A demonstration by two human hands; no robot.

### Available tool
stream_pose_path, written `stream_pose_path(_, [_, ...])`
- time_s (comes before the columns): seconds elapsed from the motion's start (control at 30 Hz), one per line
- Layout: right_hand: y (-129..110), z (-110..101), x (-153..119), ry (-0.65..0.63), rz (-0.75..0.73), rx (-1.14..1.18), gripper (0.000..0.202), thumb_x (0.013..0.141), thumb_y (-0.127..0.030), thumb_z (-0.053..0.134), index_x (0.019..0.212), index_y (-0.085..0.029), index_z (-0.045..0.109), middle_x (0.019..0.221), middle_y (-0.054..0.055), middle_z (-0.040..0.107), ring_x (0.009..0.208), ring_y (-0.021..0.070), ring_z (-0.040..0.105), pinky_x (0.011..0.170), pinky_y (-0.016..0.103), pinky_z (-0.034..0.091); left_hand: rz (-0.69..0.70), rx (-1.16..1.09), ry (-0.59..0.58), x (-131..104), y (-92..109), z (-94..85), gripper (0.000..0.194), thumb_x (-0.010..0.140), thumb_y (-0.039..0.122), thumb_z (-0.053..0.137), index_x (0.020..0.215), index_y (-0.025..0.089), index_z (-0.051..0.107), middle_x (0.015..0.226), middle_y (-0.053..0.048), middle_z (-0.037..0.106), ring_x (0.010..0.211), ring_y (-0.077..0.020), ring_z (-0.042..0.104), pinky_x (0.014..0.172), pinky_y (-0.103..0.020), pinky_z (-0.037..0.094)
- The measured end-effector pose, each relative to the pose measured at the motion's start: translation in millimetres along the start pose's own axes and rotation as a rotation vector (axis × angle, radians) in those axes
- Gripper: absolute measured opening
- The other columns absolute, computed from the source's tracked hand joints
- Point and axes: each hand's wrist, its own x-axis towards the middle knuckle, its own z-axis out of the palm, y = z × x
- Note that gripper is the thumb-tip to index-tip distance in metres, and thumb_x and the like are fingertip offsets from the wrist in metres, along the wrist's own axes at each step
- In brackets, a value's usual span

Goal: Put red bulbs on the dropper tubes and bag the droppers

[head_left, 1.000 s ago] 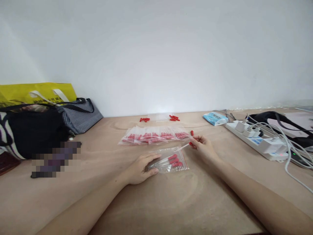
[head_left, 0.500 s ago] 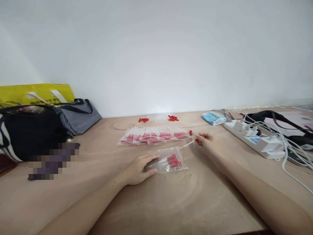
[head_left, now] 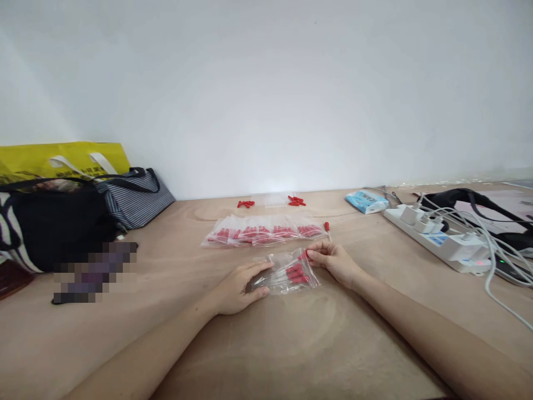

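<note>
A clear zip-lock bag [head_left: 281, 286] lies flat in front of me, holding several droppers [head_left: 295, 273] with red rubber bulbs and thin clear tubes. My left hand [head_left: 241, 286] grips its left end between thumb and fingers. At the bag's right-hand mouth, my right hand [head_left: 328, 260] pinches another dropper [head_left: 303, 255] by its red bulb, with the tube pointing left into the bag. Just beyond that hand a single loose dropper [head_left: 327, 226] rests on the table. Behind, filled zip bags [head_left: 262, 230] of red-bulbed droppers overlap in a row.
Two small piles of red bulbs [head_left: 296, 200] sit near the wall, with clear tubes between them. On the right are a blue tissue pack [head_left: 366, 201] and a white power strip [head_left: 435, 239] with cables. Bags [head_left: 139, 197] and a pixelated dark object [head_left: 94, 275] occupy the left.
My right hand has moved left and nearer with the dropper, bringing its tube into the bag. My left hand keeps its place on the bag.
</note>
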Motion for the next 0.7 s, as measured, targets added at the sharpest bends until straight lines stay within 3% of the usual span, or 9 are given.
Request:
stream_pose_path(0.17, [-1, 1, 1, -0.166, 0.056, -0.170, 0.032, 0.053, -0.036, 0.072, 0.071, -0.015, 0.058, 0.054, -0.003, 0.060, 0.041, 0.0061, 0.049, 0.039, 0.017, 0.038, 0.013, 0.001, 0.004, 1, 0, 0.3, 0.046, 0.081, 0.039, 0.048, 0.124, 0.024, 0.041, 0.127, -0.004, 0.046, 0.116, -0.0227, 0.042, 0.098, -0.038, 0.034])
stream_pose_path(0.37, [9, 18, 6, -0.070, 0.013, -0.176, 0.028, 0.054, -0.036, 0.069, 0.070, -0.016, 0.056, 0.057, 0.000, 0.063, 0.049, 0.0125, 0.058, 0.045, 0.023, 0.045, 0.023, -0.003, 0.015, 1, 1, 0.2, 0.046, 0.081, 0.039, 0.049, 0.124, 0.024, 0.041, 0.127, -0.004, 0.046, 0.115, -0.0227, 0.042, 0.097, -0.038, 0.034])
stream_pose_path(0.5, [9, 13, 12, -0.029, -0.011, -0.350, 0.020, 0.059, -0.034, 0.064, 0.062, -0.018, 0.053, 0.045, -0.003, 0.055, 0.037, 0.0092, 0.047, 0.034, 0.019, 0.034, 0.020, 0.000, 0.012, 0, 1, 0.2, 0.046, 0.081, 0.038, 0.049, 0.125, 0.024, 0.041, 0.128, -0.004, 0.045, 0.116, -0.0223, 0.041, 0.098, -0.038, 0.033])
stream_pose_path(0.6, [1, -8, 22, 0.132, -0.189, -0.597, 0.013, 0.064, -0.029, 0.058, 0.061, -0.019, 0.051, 0.049, -0.003, 0.053, 0.042, 0.0094, 0.046, 0.040, 0.020, 0.034, 0.026, -0.006, 0.009, 1, -1, 0.6, 0.046, 0.081, 0.038, 0.049, 0.124, 0.025, 0.042, 0.128, -0.004, 0.045, 0.117, -0.0219, 0.041, 0.099, -0.038, 0.033])
stream_pose_path(0.67, [-5, -26, 31, 0.328, -0.310, -0.857, 0.008, 0.064, -0.025, 0.057, 0.066, -0.019, 0.053, 0.061, 0.000, 0.058, 0.057, 0.0127, 0.053, 0.052, 0.023, 0.039, 0.043, -0.013, -0.007, 1, -2, 1.1, 0.043, 0.082, 0.038, 0.048, 0.122, 0.025, 0.045, 0.128, -0.004, 0.045, 0.117, -0.0217, 0.041, 0.099, -0.038, 0.032])
stream_pose_path(0.7, [-7, -35, 35, 0.419, -0.299, -0.972, 0.012, 0.063, -0.026, 0.058, 0.071, -0.019, 0.054, 0.069, 0.003, 0.060, 0.064, 0.0149, 0.055, 0.055, 0.024, 0.039, 0.051, -0.017, -0.014, 1, -3, 1.3, 0.042, 0.082, 0.038, 0.048, 0.122, 0.025, 0.046, 0.128, -0.004, 0.045, 0.118, -0.0217, 0.040, 0.099, -0.039, 0.032])
